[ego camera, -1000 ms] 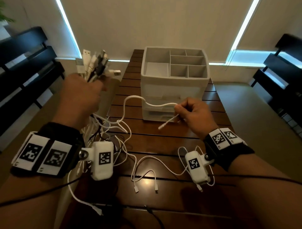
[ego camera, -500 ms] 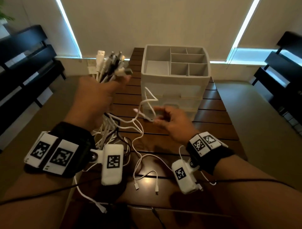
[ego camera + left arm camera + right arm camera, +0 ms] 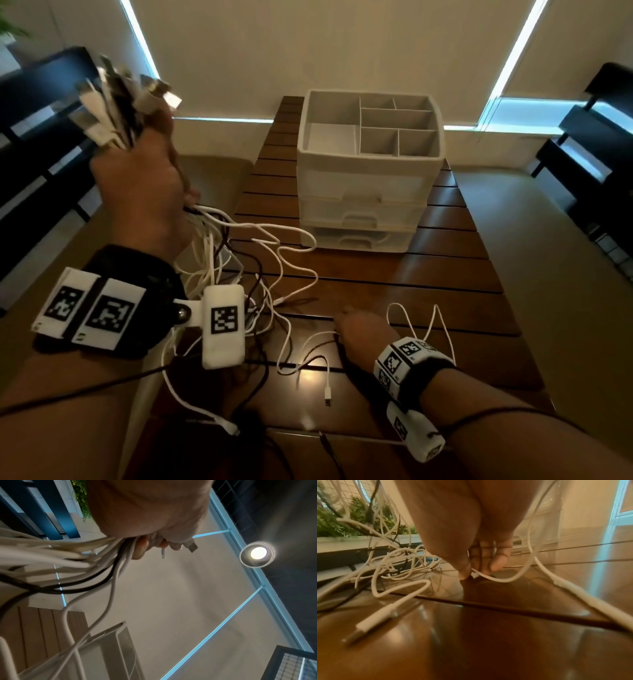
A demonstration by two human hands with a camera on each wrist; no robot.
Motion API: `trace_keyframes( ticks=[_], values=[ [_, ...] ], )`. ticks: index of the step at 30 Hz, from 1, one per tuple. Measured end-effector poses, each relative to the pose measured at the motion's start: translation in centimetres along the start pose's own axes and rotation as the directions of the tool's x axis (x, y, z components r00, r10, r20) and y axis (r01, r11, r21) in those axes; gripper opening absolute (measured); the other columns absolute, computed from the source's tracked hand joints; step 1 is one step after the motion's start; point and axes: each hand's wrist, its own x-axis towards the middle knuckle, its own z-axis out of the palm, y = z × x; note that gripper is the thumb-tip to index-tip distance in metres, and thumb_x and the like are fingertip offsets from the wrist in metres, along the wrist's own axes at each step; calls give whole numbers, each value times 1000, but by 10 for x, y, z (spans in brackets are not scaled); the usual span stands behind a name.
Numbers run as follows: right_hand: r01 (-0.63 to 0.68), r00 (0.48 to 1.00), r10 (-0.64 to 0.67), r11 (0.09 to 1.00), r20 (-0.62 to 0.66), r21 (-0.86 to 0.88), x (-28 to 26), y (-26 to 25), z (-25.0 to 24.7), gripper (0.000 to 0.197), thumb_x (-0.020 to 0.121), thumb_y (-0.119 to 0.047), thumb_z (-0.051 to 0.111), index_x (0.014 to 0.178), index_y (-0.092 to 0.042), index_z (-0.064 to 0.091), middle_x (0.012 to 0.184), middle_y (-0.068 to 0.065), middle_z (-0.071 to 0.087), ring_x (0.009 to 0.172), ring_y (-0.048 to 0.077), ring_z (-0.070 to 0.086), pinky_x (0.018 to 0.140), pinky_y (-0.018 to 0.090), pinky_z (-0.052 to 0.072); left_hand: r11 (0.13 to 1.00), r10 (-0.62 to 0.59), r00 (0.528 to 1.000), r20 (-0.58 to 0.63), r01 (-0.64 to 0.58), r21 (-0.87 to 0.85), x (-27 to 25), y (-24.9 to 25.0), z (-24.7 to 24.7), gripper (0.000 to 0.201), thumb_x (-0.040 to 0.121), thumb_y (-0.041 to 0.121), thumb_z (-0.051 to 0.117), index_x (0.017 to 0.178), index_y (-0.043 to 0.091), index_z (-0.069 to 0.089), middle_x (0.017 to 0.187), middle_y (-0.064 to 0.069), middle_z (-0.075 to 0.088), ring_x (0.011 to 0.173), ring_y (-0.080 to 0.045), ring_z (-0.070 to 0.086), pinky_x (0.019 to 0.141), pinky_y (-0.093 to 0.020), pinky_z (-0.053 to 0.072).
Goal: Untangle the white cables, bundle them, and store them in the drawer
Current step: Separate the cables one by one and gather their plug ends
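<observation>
My left hand (image 3: 144, 185) is raised at the left and grips a bundle of cables (image 3: 116, 109), mostly white with a black one, their USB plugs fanning out above the fist. The wrist view shows the fingers (image 3: 142, 547) curled round the strands (image 3: 68, 555). The loose ends hang down into a tangle (image 3: 246, 274) on the wooden table (image 3: 428, 274). My right hand (image 3: 359, 332) is low on the table and pinches a white cable (image 3: 489, 578) between thumb and fingertips (image 3: 488, 566). The white drawer unit (image 3: 366, 192) stands behind, its drawers closed.
The drawer unit's top is an open tray with several compartments (image 3: 394, 120). A loose white plug (image 3: 328, 399) lies near the table's front. Dark benches (image 3: 41, 137) stand to the left and at the right (image 3: 589, 144). A thin black wire (image 3: 329, 452) crosses the near edge.
My right hand let go of the cable end it held before the drawers and dropped to the table, pinching another white cable. My left hand lifted the bundle higher and leftward.
</observation>
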Motion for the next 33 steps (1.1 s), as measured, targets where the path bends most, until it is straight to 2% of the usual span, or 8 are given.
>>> trace_keyframes(
  ticks=[3, 6, 10, 15, 17, 20, 27, 33],
  values=[
    [-113, 985, 131, 982, -110, 151, 1, 6, -13, 10, 94, -23, 53, 92, -13, 55, 98, 7, 63, 85, 23, 62, 67, 30, 44, 1000, 16, 1000, -3, -16, -16, 9, 8, -4, 45, 72, 47, 74, 62, 23, 38, 53, 5, 30, 42, -12, 23, 42, -22, 22],
    [-209, 876, 394, 830, -278, 518, -3, 18, -56, 16, 93, -28, 57, 83, -16, 54, 85, 3, 62, 76, 18, 59, 62, 26, 41, 997, 64, 998, -23, -63, 50, 8, 13, -5, 44, 69, 50, 75, 63, 24, 39, 53, 6, 33, 43, -11, 26, 42, -24, 24],
    [-165, 770, 485, 778, -414, 606, -7, 31, -101, 23, 87, -31, 67, 72, -18, 56, 82, 6, 65, 79, 22, 61, 68, 29, 44, 940, 64, 995, 72, -84, 330, -2, 1, -3, 23, 81, 32, 72, 77, 23, 51, 61, 6, 42, 39, -2, 35, 38, -22, 30],
    [22, 771, 444, 698, -456, 716, -12, 26, -112, 22, 83, -28, 72, 72, -12, 62, 70, 3, 69, 63, 15, 68, 62, 29, 54, 877, -271, 947, 171, 170, 449, -27, -37, 3, 31, 78, 31, 76, 57, 19, 57, 40, 12, 42, 41, -10, 32, 44, -23, 26],
    [88, 761, 425, 681, -490, 727, -14, 22, -109, 20, 82, -27, 73, 75, -10, 64, 69, 2, 69, 61, 13, 67, 59, 25, 53, 823, -439, 883, 166, 321, 469, -38, -49, 4, 30, 82, 33, 73, 60, 20, 56, 38, 13, 39, 42, -10, 29, 42, -22, 25],
    [132, 768, 330, 756, -548, 641, -18, 16, -104, 18, 81, -28, 74, 71, -15, 65, 68, 0, 67, 59, 8, 59, 54, 15, 45, 774, -601, 779, 179, 512, 373, -47, -61, 4, 21, 86, 31, 71, 74, 19, 59, 46, 11, 43, 38, -6, 28, 37, -20, 25],
    [324, 742, 55, 843, -668, 429, -27, -4, -89, 28, 84, -21, 71, 66, -27, 51, 75, -16, 63, 58, -12, 54, 54, 4, 39, 711, -703, 667, 246, 646, 278, -46, -67, 4, 39, 90, 43, 64, 65, 20, 46, 43, 8, 29, 36, -8, 23, 36, -20, 23],
    [462, 578, -257, 885, -774, 51, -24, -9, -82, 17, 76, -21, 71, 67, -16, 57, 62, -1, 62, 51, 17, 57, 49, 26, 47, 728, -685, 645, 339, 612, 308, -50, -64, 2, 32, 78, 44, 73, 69, 17, 57, 60, -3, 58, 40, -8, 32, 36, -18, 28]
  ],
)
